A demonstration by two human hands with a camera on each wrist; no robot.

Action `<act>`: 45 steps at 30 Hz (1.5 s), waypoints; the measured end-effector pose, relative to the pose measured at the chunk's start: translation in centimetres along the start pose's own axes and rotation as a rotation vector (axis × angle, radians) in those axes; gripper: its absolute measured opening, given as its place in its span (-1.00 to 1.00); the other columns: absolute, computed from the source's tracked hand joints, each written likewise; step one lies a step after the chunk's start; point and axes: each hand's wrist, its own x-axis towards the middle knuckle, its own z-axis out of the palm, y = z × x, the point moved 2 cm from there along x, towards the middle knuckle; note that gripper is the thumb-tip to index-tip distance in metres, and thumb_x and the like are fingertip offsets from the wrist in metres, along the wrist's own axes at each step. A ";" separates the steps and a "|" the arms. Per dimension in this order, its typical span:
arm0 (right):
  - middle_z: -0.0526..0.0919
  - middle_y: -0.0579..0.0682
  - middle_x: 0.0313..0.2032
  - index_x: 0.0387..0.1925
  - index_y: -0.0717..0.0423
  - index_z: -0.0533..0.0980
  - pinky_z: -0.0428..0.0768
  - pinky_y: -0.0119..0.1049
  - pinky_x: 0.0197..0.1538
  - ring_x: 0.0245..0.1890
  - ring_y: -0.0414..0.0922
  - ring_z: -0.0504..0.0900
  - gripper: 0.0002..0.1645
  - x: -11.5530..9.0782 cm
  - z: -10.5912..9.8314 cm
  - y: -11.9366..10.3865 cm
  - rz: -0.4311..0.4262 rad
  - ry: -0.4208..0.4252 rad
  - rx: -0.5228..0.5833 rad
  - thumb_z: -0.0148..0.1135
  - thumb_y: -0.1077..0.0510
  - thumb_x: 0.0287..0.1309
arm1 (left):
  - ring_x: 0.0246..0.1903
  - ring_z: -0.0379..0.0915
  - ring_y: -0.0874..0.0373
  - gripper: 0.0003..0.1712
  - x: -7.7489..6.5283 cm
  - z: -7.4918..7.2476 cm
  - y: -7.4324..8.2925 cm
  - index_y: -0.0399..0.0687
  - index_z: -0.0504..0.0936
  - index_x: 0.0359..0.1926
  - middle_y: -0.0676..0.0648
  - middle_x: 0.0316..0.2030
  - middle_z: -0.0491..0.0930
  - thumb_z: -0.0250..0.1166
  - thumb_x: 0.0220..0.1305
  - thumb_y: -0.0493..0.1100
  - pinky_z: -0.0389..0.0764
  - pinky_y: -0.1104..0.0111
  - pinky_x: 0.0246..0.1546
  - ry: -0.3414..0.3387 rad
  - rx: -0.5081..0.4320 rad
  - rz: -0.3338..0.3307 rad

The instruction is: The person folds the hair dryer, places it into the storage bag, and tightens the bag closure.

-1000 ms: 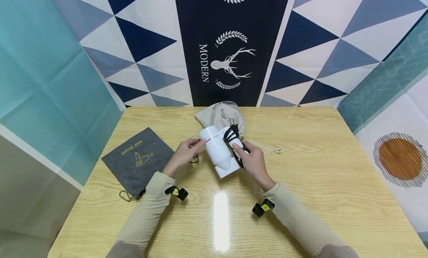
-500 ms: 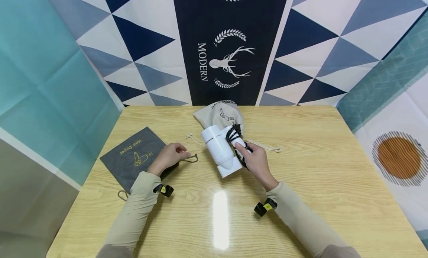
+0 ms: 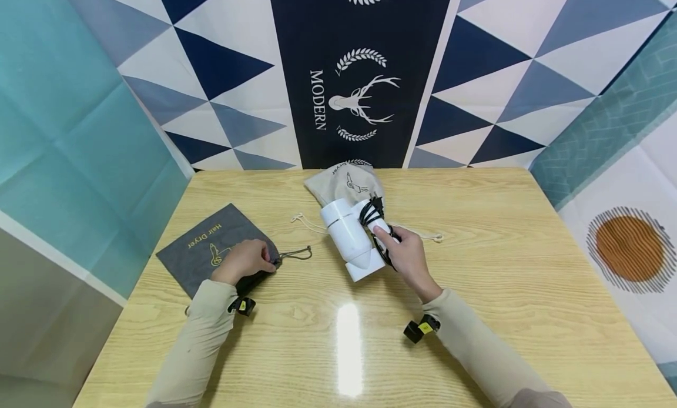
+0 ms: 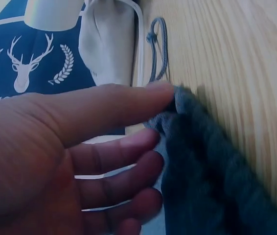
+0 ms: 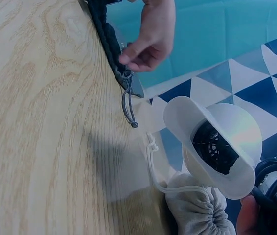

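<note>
My right hand (image 3: 406, 254) grips the handle of a white hair dryer (image 3: 346, 234), held above the table. A black power cord (image 3: 368, 214) is wound round that handle, its plug at the upper end. In the right wrist view the dryer's flared nozzle (image 5: 212, 147) faces the camera. At the left, a dark grey drawstring bag (image 3: 193, 252) printed "Hair Dryer" lies flat. My left hand (image 3: 244, 262) pinches the bag's mouth near one corner between thumb and index finger, the other fingers loosely curled. The bag's looped drawstring (image 4: 159, 49) sticks out past the thumb.
Behind the dryer a beige drawstring bag (image 3: 338, 184) sits at the table's back edge. Its white cords (image 3: 423, 233) trail out to both sides. The wooden table (image 3: 502, 267) meets patterned cloth walls at the back and sides.
My left hand has left the dryer's side and moved left to the grey bag's mouth, where it now pinches the edge. The right hand has kept the dryer nearly in place.
</note>
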 end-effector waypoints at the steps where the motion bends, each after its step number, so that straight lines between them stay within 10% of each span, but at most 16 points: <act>1: 0.41 -0.14 -0.66 -0.44 0.26 0.58 0.37 -0.40 -0.53 -0.62 -0.20 0.36 -0.48 0.0 0.0 0.0 0.000 0.000 0.001 0.27 -0.17 0.22 | -0.51 0.38 0.10 -0.75 -0.2 0.0 -0.1 -0.05 0.56 -0.47 -0.02 -0.47 0.54 0.47 0.09 -0.08 0.36 0.30 -0.46 -0.013 0.022 0.001; 16: 0.46 -0.13 -0.62 -0.35 0.26 0.63 0.40 -0.41 -0.51 -0.59 -0.22 0.39 -0.49 0.3 0.3 0.4 0.014 0.009 0.007 0.27 -0.17 0.22 | -0.41 0.50 0.07 -0.82 -1.3 -0.2 -1.1 -0.09 0.65 -0.39 -0.04 -0.41 0.63 0.47 0.09 -0.11 0.52 0.21 -0.34 -0.069 0.141 -0.031; 31: 0.45 -0.14 -0.64 -0.33 0.30 0.62 0.39 -0.42 -0.55 -0.64 -0.25 0.37 -0.48 0.4 -0.3 0.5 0.028 0.009 0.034 0.26 -0.16 0.22 | -0.62 0.28 0.15 -0.75 -0.6 0.4 -1.0 -0.07 0.56 -0.57 0.02 -0.63 0.45 0.27 0.26 -0.18 0.30 0.31 -0.44 0.072 0.039 0.012; 45: 0.52 -0.06 -0.57 -0.35 0.27 0.64 0.40 -0.41 -0.52 -0.59 -0.22 0.39 -0.49 0.5 0.0 0.6 0.015 -0.007 0.011 0.29 -0.16 0.20 | -0.44 0.43 0.11 -0.80 1.2 0.3 -0.5 -0.14 0.67 -0.29 -0.09 -0.33 0.64 0.26 0.32 -0.09 0.42 0.28 -0.35 0.111 -0.126 0.034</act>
